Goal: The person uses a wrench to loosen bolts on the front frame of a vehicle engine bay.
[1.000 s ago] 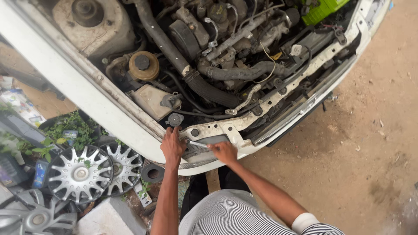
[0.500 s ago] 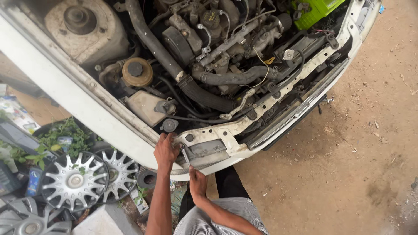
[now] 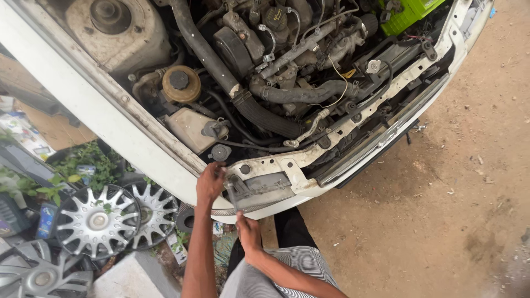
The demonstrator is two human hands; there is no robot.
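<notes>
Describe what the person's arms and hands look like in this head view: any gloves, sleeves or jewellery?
Both hands are bare: no gloves on the left hand or the right hand. Both forearms are uncovered too, with no sleeve reaching them in view. No watch, ring or bracelet can be made out. The only clothing showing is a garment with fine black-and-white stripes below the arms, and dark trousers.

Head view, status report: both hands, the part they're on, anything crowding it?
Left hand gripping grey bracket at car's front corner. Right hand under it, touching its lower edge. Silver wheel covers on ground close left.
</notes>
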